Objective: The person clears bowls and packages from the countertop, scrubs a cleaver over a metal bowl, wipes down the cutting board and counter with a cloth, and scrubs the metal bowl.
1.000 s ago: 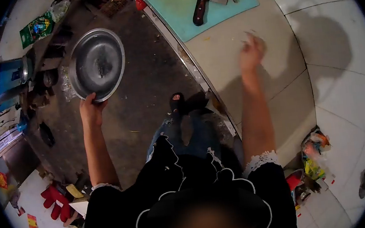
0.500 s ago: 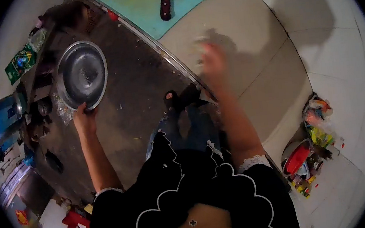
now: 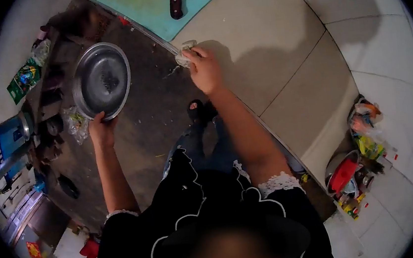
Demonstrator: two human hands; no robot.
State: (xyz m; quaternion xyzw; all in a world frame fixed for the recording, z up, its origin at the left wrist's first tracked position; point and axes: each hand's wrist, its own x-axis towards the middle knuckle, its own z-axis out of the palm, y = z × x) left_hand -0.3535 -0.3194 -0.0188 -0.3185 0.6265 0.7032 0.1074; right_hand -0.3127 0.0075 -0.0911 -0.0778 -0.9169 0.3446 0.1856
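My left hand (image 3: 102, 131) is closed on the near rim of a round metal basin (image 3: 104, 79), which hangs over the dark floor with its inside facing me. A little water or a few droplets seem to lie in it. At the edge of the tiled counter (image 3: 257, 39), my right hand (image 3: 205, 69) grips a crumpled whitish cloth (image 3: 185, 56), and part of the cloth hangs over the rim. Just beyond that hand lies a teal cutting board (image 3: 148, 10) bearing a cleaver (image 3: 176, 2) with a dark handle.
A metal bowl with a red item (image 3: 342, 173) and several packets stand at the counter's right end. Along the left are a green packet (image 3: 24, 82) and a clear plastic bag (image 3: 78, 124). My feet (image 3: 195, 109) are on the floor below.
My right hand has swept left across the counter to its edge, and the cloth now shows plainly in it. The basin has shifted slightly right in view, still in my left hand.
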